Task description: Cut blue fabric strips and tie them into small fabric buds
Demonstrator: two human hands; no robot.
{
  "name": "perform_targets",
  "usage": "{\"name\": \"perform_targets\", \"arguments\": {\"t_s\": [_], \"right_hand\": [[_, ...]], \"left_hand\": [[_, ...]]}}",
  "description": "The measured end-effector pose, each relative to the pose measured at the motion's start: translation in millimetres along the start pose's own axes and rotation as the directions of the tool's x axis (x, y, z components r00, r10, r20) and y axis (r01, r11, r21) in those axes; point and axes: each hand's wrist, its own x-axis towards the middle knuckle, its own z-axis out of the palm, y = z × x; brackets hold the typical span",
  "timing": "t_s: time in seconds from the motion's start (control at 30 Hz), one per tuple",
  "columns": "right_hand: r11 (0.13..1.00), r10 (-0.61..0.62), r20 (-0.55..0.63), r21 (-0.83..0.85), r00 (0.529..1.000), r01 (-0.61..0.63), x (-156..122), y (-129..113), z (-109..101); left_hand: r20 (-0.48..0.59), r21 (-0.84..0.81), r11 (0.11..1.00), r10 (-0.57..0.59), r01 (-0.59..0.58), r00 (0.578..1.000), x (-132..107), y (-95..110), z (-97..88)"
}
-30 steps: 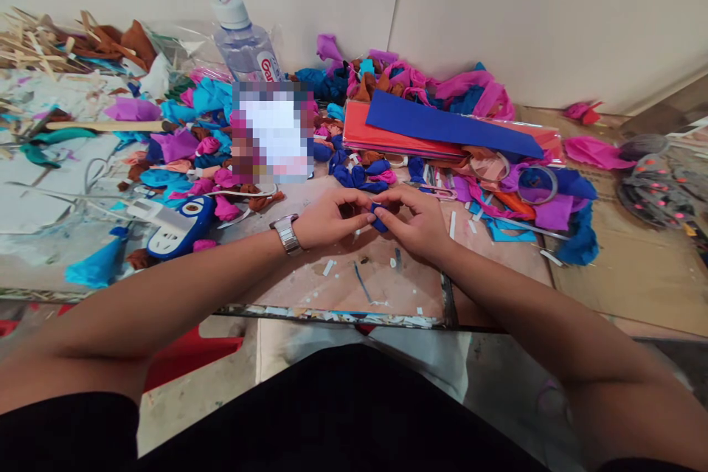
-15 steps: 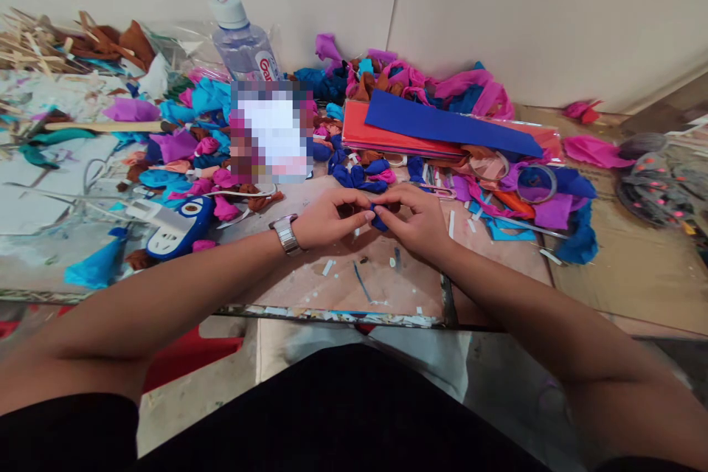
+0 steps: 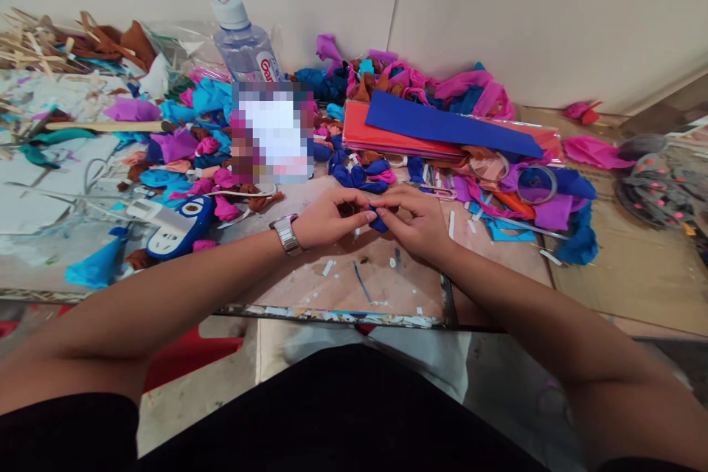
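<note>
**Two hands pinch a small blue piece above a littered desk**

A person's left hand [image 3: 329,220] and right hand [image 3: 417,223] meet over the desk [image 3: 315,284]. The fingers of both are closed, thumb against forefinger, gripping one blue piece [image 3: 379,224]. It sits nearer the wearer than the left end of a blue strip [image 3: 450,124], the landmark here. The strip lies on a red packet [image 3: 354,125]. Between the strip's left end and the hands lie blue knots [image 3: 357,178]; well to the strip's left and nearer the wearer is a socket [image 3: 180,227].

The piece looks soft and thin, so a light, even pinch from both sides should suit it best. Small rolling presses seem safer than pulling, which might tear it or open its folds. Holding it clear of the white scraps [image 3: 328,267], well on the wearer's side of the strip, should keep it clean. The fingertips hide most of the piece, so its exact shape cannot be told.

Compared with a second ago, the change is slight: the right forefinger seems to reach a little further across the piece, covering more blue. The strip, knots and socket appear unmoved.
</note>
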Motion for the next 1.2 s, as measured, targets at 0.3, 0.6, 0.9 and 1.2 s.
{"name": "perform_targets", "arguments": {"t_s": [0.3, 0.6, 0.9, 1.2], "right_hand": [[1.000, 0.027, 0.006, -0.017, 1.000, -0.027, -1.7, -3.7, -1.8], [1.000, 0.000, -0.008, -0.028, 1.000, 0.000, -2.7, -0.1, -0.9], [0.996, 0.053, -0.001, -0.070, 0.999, -0.053, -0.7, 0.0, 0.1], [0.991, -0.024, -0.005, -0.130, 1.000, 0.023, -0.5, -3.0, -0.3]], "left_hand": [[-0.005, -0.002, 1.000, 0.006, -0.006, 1.000, 0.0, 0.6, -1.6], [-0.016, -0.007, 0.999, 0.035, -0.035, 0.999, 1.0, -3.6, -1.9], [-0.016, -0.031, 0.999, 0.023, -0.024, 1.000, 0.8, -0.8, -0.7], [-0.034, 0.056, 0.998, 0.029, -0.027, 0.999, 0.5, -4.8, -2.8]]}}
